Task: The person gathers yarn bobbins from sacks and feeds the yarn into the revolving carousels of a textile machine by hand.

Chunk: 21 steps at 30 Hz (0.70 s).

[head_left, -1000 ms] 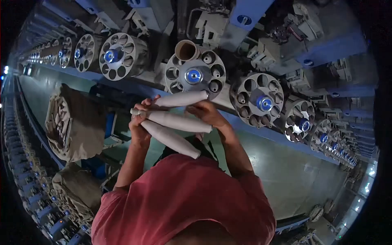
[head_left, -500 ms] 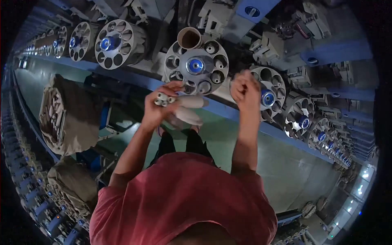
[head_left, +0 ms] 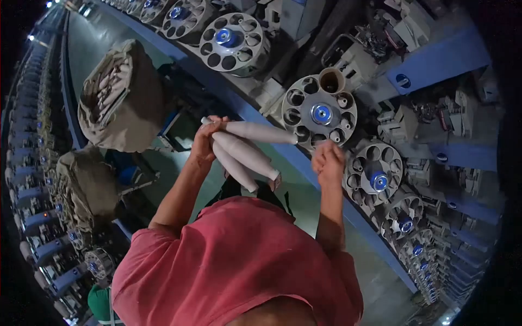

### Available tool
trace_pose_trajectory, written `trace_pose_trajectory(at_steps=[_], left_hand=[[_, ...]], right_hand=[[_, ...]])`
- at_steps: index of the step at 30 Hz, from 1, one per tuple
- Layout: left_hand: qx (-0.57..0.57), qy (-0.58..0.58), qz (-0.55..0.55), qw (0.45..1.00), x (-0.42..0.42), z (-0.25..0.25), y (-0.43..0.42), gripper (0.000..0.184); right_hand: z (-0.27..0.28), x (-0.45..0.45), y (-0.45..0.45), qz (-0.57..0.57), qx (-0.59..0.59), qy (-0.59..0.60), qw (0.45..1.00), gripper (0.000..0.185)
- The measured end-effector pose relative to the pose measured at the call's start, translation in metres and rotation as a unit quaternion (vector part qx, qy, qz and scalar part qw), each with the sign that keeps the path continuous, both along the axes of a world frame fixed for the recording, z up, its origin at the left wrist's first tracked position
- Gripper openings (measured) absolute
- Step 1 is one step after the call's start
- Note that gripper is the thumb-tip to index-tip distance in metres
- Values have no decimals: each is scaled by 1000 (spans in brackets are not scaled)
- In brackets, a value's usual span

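My left hand [head_left: 207,137] is wrapped around the narrow ends of several pale yarn bobbins [head_left: 247,155], which fan out to the right and downward. The topmost one reaches toward the round bobbin magazine [head_left: 295,115] with a blue hub, its tip close to the rim. At that magazine's lower edge is my right hand [head_left: 329,163], its fingers curled together and slightly blurred. Whether a thread or anything else sits in those fingers is hidden. Some pockets of the magazine hold bobbins, and a brown tube [head_left: 331,80] stands in its upper part.
More round magazines [head_left: 232,42] line the blue machine rail [head_left: 247,108] on both sides. To the left stands a large cloth sack [head_left: 136,108] filled with bobbins, with another brown sack [head_left: 89,182] below it. Green floor [head_left: 182,133] runs between the machine rows.
The view has turned, so the magazine appears farther right. The bobbins in my left hand have swung from end-on to sideways and fanned out. My right hand is now at the magazine's lower edge.
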<state>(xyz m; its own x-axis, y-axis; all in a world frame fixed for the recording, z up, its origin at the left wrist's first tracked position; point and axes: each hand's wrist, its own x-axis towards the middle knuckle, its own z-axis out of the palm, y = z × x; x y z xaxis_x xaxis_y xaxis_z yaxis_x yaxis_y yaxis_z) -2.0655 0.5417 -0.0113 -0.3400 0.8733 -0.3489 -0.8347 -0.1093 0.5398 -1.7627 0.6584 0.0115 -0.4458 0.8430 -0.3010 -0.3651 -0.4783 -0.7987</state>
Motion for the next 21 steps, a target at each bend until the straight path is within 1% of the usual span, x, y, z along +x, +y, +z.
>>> trace_pose_trajectory(at_steps=[1, 2, 3, 4, 5, 6, 7, 8, 9, 10, 11, 12, 13, 14, 15, 16, 17, 18, 19, 20, 21], left_hand=[[-9, 1, 5, 1000, 1, -5, -5, 18], [-20, 3, 4, 1000, 2, -9, -7, 19], [7, 15, -9, 1000, 5, -11, -8, 17], [1, 14, -22, 1000, 8, -11, -8, 17], [-1, 46, -17, 999, 14, -9, -5, 15], [-2, 76, -11, 997, 20, -8, 1, 13], [-6, 66, -25, 998, 32, 2, 10, 13], [-52, 132, 2, 990, 46, 14, 21, 12], [-98, 198, 29, 975, 61, 18, 30, 11], [-73, 246, 37, 966, 70, 11, 38, 12], [-64, 327, 5, 943, 83, 13, 44, 14], [-51, 408, -24, 911, 95, 17, 51, 16], [-3, 491, -8, 871, 107, -4, 56, 19], [36, 564, -27, 825, 120, -2, 60, 20], [73, 631, -46, 771, 131, 1, 63, 22], [73, 636, -96, 763, 138, -5, 68, 25], [75, 632, -98, 765, 139, -9, 65, 25], [64, 543, -120, 829, 136, -11, 64, 24], [52, 449, -141, 881, 128, -11, 63, 24], [22, 351, -164, 922, 108, 1, 60, 18], [-24, 300, -124, 945, 91, 13, 57, 15]], right_hand=[[7, -2, 5, -64, 13, 56, 996, 31], [4, -4, 14, -67, 13, 59, 996, 31], [-3, -5, 22, -139, 81, 70, 985, 30], [-8, -4, 27, -212, 146, 75, 963, 28], [-12, -7, 27, -244, 174, 5, 954, 25], [-6, -12, 23, -218, 153, 45, 963, 24], [0, -15, 18, -192, 132, 82, 969, 22], [-8, -13, 14, -98, 82, 98, 987, 22], [-20, -10, 7, -1, 28, 114, 993, 21], [-39, -10, -2, 31, 16, -18, 999, 21], [-62, -15, -11, 65, 5, -145, 987, 20], [-82, -22, -23, -47, 213, -398, 891, 21], [-109, -11, -29, -49, 216, -398, 890, 21], [-145, 7, -35, -63, 118, -368, 920, 19], [-182, 20, -46, -69, 68, -352, 931, 18], [-218, 32, -56, -76, 17, -335, 939, 17], [-253, 46, -70, -104, 128, -227, 960, 15], [-249, 56, -65, -122, 187, -173, 959, 15], [-243, 66, -60, -134, 246, -115, 953, 14], [-197, 69, -46, 78, 201, -282, 935, 17], [-142, 66, -34, 289, 143, -426, 845, 20]])
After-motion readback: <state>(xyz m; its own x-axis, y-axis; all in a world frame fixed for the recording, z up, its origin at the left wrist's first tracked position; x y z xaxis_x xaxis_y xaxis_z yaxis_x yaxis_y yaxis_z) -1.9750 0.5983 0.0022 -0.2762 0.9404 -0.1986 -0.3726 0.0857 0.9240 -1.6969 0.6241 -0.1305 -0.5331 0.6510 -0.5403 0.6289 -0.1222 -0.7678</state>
